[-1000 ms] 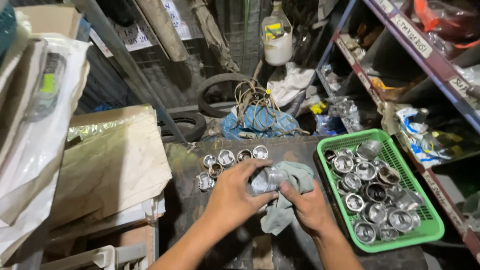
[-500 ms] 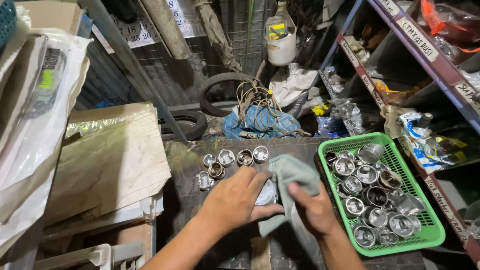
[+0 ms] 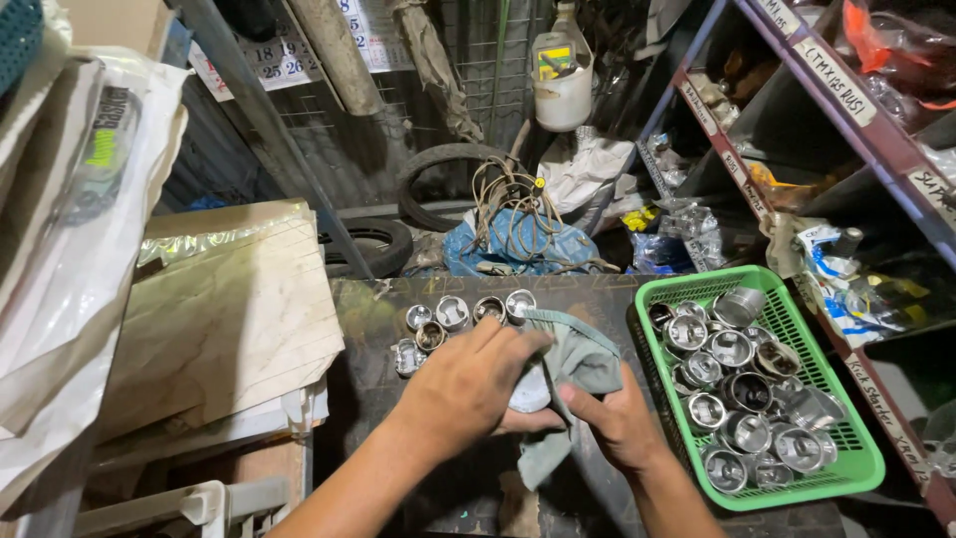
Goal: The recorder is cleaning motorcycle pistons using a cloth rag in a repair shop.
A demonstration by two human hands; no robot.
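Grey-green cloth [image 3: 578, 364] wraps a metal part [image 3: 530, 391], mostly hidden, gripped between both hands: left hand [image 3: 468, 384] closed over it, right hand [image 3: 622, 423] pinching the cloth. Right of them, a green basket [image 3: 856, 468] holds similar parts.

Left hand [image 3: 468, 384]: centre frame, fingers spread over a grey-green rag [image 3: 570, 374] and a metal piston [image 3: 530, 391] wrapped in it.
Right hand [image 3: 619, 423]: just right of it, gripping the rag from below.
Loose pistons [image 3: 453, 321]: row on the dark worktop [image 3: 368, 309], above the hands.
Green basket [image 3: 856, 453]: right of frame, filled with metal pistons.
Cardboard sheets [image 3: 234, 319]: left of frame.
Tyre [image 3: 368, 244]: upper centre.
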